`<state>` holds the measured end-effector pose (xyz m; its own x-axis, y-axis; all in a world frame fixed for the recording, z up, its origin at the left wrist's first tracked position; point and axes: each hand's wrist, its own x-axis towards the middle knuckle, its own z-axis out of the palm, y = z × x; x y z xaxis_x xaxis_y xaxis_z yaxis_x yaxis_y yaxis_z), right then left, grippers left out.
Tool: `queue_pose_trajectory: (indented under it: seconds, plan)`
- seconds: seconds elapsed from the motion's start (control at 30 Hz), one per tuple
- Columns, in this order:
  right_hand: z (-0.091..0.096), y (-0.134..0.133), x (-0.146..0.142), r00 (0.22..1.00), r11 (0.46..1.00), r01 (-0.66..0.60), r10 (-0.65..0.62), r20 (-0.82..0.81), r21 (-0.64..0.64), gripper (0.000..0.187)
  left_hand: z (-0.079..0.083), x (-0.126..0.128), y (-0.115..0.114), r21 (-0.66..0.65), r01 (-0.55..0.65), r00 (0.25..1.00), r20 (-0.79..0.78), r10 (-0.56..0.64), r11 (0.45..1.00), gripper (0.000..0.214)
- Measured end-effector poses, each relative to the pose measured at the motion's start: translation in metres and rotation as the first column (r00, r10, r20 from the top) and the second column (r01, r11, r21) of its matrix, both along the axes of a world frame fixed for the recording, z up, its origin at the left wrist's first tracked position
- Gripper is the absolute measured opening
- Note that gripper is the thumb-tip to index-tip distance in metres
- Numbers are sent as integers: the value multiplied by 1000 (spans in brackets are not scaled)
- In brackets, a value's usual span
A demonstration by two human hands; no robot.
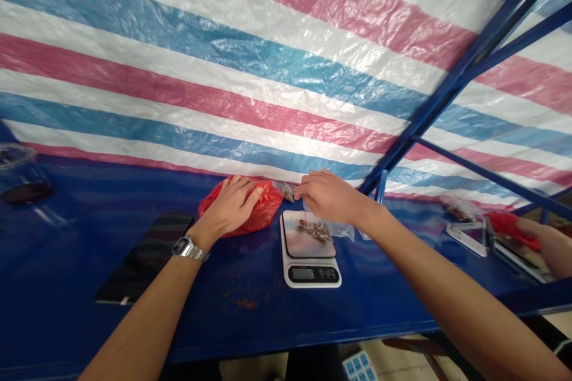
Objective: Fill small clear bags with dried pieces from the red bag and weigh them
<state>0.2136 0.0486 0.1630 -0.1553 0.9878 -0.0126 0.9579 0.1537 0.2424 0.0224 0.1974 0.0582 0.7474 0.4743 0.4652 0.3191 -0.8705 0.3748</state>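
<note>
My left hand [232,205], with a metal watch on the wrist, lies palm down with fingers together on a red plastic bag [263,211] on the blue table. My right hand [328,196] hovers above the far end of a small white kitchen scale [308,250], fingers pinched on a small clear packet [286,190] with dark contents. A clear plastic bag with brown pieces [318,230] lies on the scale's platform, under my right wrist.
A dark phone [147,256] lies left of the scale. A clear lidded container [20,175] stands at far left. Reddish crumbs [243,300] dot the table. At right, another person's arm [549,244], a second scale [469,238] and red bag. A striped tarp hangs behind.
</note>
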Motion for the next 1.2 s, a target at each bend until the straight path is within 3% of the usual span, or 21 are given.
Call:
queue_pose_trajectory:
  seconds: [0.17, 0.33, 0.4, 0.47, 0.53, 0.63, 0.77, 0.9, 1.2]
  plan:
    - [-2, -5, 0, 978, 992, -72, 92, -189, 108, 34, 5, -5, 5, -84, -71, 993, 86, 78, 994, 56]
    - [-8, 26, -31, 841, 920, -210, 343, -419, 331, 39, 9, -10, 11, -164, -64, 996, 48, 72, 984, 56]
    - [-15, 46, -45, 827, 932, -249, 346, -443, 263, 35, 7, -12, 17, -188, -50, 999, 7, 52, 981, 55]
    - [-23, 64, -56, 870, 962, -240, 273, -410, 131, 30, 1, -16, 27, -187, -63, 997, -64, 51, 980, 49]
    - [-32, 77, -63, 931, 981, -190, 172, -320, -26, 28, -5, -21, 38, -147, -68, 988, -144, 47, 987, 35]
    - [-45, 87, -68, 984, 968, -137, 108, -143, -212, 25, -15, -27, 50, -36, -72, 973, -223, 62, 997, 27]
    - [-58, 93, -73, 996, 979, -93, 90, -24, -183, 27, -25, -33, 54, 55, -2, 954, -299, 19, 998, 43]
    - [-62, 99, -76, 997, 985, -76, 78, 11, -156, 24, -30, -36, 49, 32, -81, 941, -328, 87, 996, 50]
    - [-59, 94, -54, 1000, 990, 19, -19, 0, -139, 25, -15, -42, 34, -51, -127, 935, -340, 102, 991, 54]
